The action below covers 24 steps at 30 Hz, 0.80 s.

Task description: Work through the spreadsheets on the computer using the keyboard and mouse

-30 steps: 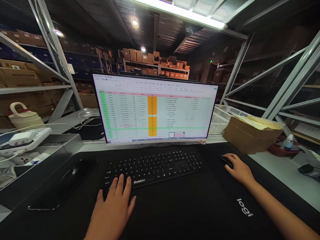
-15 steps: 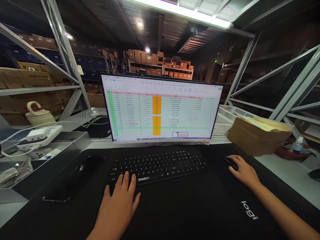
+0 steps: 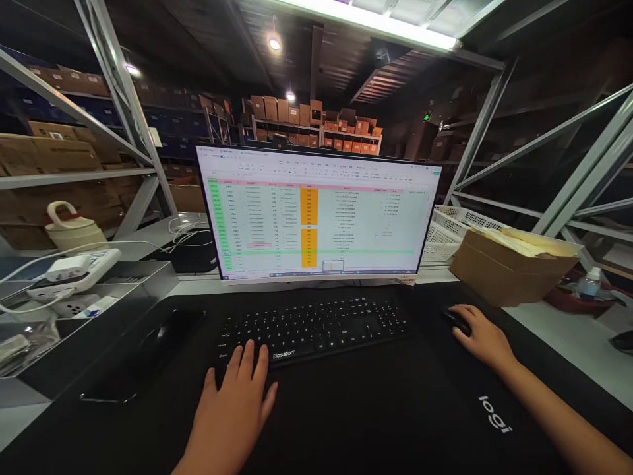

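The mouse (image 3: 455,322) is covered by the right hand (image 3: 483,338), loosely curled: the thumb is set along its near side and the fingers are laid over the top, so that only part of its dark shell can be seen. Whether a button is being pressed cannot be told. By the left hand (image 3: 235,392) nothing is grasped; its fingers are spread, with the tips laid over the lower left corner of the keyboard (image 3: 316,328). Whether any key is pushed down cannot be made out.

Both are carried by the black mat (image 3: 356,409). Straight ahead of the hands, past the keyboard, a spreadsheet is shown on the screen (image 3: 321,218). Beyond the right hand and further to the right, a box (image 3: 504,270) is seen, with a white basket (image 3: 440,243) just behind it.

The mouse is judged to be light, stiff and smooth, easily slid over the mat; it is best held by its sides, between thumb and outer fingers, with the palm lightly rested. The keyboard is judged to be thin, rigid and fairly light; if it had to be shifted, it would best be held by both short ends, clear of the keys.
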Tool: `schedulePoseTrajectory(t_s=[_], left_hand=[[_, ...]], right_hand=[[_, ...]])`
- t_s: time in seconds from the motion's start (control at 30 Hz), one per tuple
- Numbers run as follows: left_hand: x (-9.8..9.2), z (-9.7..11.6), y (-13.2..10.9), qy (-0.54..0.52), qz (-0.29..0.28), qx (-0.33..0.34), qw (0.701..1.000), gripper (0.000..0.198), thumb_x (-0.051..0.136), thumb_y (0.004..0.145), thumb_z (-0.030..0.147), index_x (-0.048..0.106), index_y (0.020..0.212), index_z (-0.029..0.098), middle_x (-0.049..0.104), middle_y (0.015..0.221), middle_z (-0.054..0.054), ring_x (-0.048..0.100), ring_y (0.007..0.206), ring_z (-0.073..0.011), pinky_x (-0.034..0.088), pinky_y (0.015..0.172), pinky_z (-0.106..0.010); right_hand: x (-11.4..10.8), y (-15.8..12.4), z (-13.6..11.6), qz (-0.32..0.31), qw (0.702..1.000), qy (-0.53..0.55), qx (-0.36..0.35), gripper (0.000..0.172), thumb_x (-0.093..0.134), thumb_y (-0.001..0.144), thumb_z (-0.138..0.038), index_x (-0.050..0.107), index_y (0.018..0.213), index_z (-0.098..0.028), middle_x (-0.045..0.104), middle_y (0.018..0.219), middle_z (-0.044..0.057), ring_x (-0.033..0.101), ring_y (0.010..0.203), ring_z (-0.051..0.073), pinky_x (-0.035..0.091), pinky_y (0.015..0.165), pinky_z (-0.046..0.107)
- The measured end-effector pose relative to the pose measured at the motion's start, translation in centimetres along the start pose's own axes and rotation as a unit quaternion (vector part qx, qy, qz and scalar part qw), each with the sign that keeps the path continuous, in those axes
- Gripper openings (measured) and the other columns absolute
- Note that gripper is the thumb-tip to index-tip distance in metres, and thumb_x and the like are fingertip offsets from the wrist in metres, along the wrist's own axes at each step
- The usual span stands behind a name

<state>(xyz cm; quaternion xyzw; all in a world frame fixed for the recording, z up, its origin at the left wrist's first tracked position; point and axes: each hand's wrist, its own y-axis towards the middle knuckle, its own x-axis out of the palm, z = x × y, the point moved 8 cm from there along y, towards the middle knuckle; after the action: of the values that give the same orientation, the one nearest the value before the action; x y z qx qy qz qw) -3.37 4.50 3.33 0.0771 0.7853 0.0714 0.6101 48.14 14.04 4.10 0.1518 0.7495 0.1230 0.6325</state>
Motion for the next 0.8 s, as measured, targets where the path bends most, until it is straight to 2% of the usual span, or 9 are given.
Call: schedulePoseTrajectory(t_s=[0.2,0.47,0.7,0.8], left_hand=[[0.15,0.11,0.13,0.020,0.002,0.006,1.000,0.057,0.026,0.095,0.033,0.043,0.147,0.016,0.038,0.158,-0.018,0.041,0.144,-0.0353,0.042,0.108,-0.062],[0.76,-0.10,-0.05,0.003,0.042,0.020,0.999,0.057,0.026,0.095,0.032,0.044,0.146,0.013,0.040,0.156,-0.021,0.042,0.143,-0.0383,0.043,0.106,-0.065],[0.55,0.02,0.26,0.032,0.021,0.012,0.999,0.057,0.026,0.094,0.031,0.045,0.145,0.015,0.040,0.157,-0.018,0.042,0.143,-0.0354,0.043,0.107,-0.062],[0.74,-0.06,0.17,0.033,0.028,0.013,0.999,0.057,0.025,0.095,0.031,0.044,0.146,0.014,0.038,0.157,-0.019,0.042,0.143,-0.0351,0.043,0.108,-0.063]], right_hand=[[-0.25,0.10,-0.41,-0.006,1.000,-0.001,0.000,0.044,0.048,0.082,-0.039,0.062,0.122,-0.031,0.061,0.133,0.003,0.066,0.105,0.021,0.055,0.086,0.037],[0.01,-0.02,-0.03,-0.007,1.000,-0.018,0.001,0.043,0.047,0.084,-0.039,0.060,0.125,-0.033,0.058,0.137,0.000,0.065,0.109,0.021,0.054,0.086,0.036],[0.02,0.18,0.01,0.009,1.000,0.003,0.000,0.042,0.048,0.083,-0.035,0.062,0.122,-0.031,0.060,0.133,0.002,0.064,0.112,0.020,0.053,0.091,0.036],[0.21,0.15,0.22,0.001,1.000,-0.007,0.005,0.042,0.048,0.083,-0.035,0.061,0.123,-0.032,0.058,0.136,0.001,0.064,0.112,0.021,0.053,0.087,0.035]])
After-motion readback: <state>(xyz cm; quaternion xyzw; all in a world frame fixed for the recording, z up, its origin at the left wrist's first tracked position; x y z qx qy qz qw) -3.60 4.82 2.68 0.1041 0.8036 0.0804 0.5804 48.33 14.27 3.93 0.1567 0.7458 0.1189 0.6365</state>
